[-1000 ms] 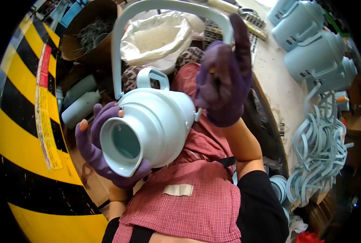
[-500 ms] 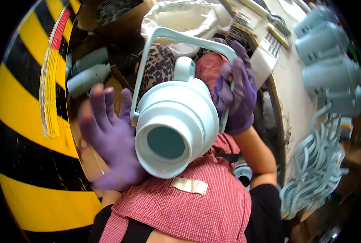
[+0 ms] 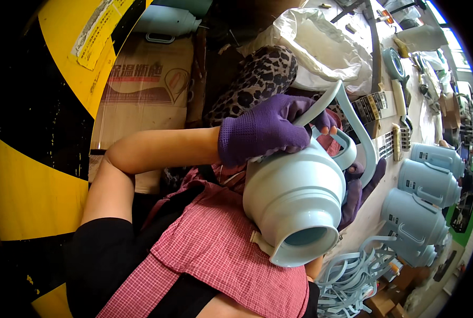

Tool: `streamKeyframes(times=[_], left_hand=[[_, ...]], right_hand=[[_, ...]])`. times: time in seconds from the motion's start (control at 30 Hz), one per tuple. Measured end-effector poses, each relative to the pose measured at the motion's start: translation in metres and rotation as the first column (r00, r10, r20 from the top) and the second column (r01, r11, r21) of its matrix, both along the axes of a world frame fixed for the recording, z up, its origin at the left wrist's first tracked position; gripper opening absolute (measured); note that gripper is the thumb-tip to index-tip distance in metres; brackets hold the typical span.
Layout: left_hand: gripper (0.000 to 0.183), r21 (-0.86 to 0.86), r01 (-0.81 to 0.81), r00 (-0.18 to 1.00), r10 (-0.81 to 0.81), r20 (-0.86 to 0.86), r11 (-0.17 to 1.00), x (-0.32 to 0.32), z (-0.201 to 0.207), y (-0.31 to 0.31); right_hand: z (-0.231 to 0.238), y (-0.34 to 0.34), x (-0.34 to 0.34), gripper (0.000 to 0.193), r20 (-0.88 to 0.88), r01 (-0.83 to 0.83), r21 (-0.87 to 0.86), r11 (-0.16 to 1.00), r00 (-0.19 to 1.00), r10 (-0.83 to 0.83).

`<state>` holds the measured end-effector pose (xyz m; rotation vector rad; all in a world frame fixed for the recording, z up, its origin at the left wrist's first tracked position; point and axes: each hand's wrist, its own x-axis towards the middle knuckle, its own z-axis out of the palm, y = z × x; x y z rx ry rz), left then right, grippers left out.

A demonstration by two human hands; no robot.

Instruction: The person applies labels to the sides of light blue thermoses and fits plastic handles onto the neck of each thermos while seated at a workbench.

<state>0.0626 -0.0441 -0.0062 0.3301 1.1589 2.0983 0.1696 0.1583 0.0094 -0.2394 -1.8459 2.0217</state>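
A light blue thermos jug shell (image 3: 300, 185) lies tilted against my apron, its open mouth facing down and towards me. Its swing handle (image 3: 364, 140) arches over the far side, beside a small fixed loop grip (image 3: 344, 153). My left hand (image 3: 271, 127), in a purple glove, is closed on the swing handle near one end, just above the shell. At the shell's right side, my right hand (image 3: 359, 193), also gloved, curls around it from behind. The shell and handle hide part of the right hand.
A white bag (image 3: 321, 47) stands beyond my knees. Several finished-looking blue jugs (image 3: 414, 217) line the bench at right, above a heap of loose handles (image 3: 348, 281). A cardboard box (image 3: 141, 87) and blue bottle-shaped parts (image 3: 165, 21) lie left, near a yellow-black striped surface (image 3: 35, 185).
My left hand has come across from the open position at left and closed on the swing handle. My right hand has shifted down the jug's side. The view has swung round, and the jug tilts more.
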Motion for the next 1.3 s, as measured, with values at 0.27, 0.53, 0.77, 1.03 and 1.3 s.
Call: streamKeyframes(times=[0.27, 0.53, 0.77, 1.03, 1.3], left_hand=[[0.023, -0.060, 0.041, 0.987, -0.050, -0.153, 0.997, -0.007, -0.004, -0.001], [0.017, 0.165, -0.030, 0.979, 0.062, -0.192, 0.986, 0.001, -0.018, -0.005], [0.024, 0.090, -0.026, 0.988, 0.012, 0.151, 0.996, 0.011, -0.009, -0.007], [0.029, 0.166, -0.054, 0.999, 0.054, 0.008, 0.985, 0.006, -0.021, -0.003], [0.036, 0.129, -0.189, 0.935, 0.218, -0.279, 0.974, 0.011, -0.011, 0.008]], right_hand=[[-0.016, 0.009, 0.004, 0.041, 0.084, 0.016, 0.118, 0.993, 0.996, -0.026], [-0.027, 0.016, 0.009, 0.034, -0.220, 0.198, 0.909, 0.367, 0.975, 0.019], [-0.016, 0.010, 0.009, 0.037, -0.042, 0.070, 0.653, 0.754, 0.998, -0.056], [-0.027, 0.013, 0.014, 0.048, 0.010, 0.055, 0.649, 0.759, 0.997, -0.082], [-0.020, 0.009, -0.003, 0.043, -0.064, 0.121, 0.623, 0.773, 0.992, -0.104]])
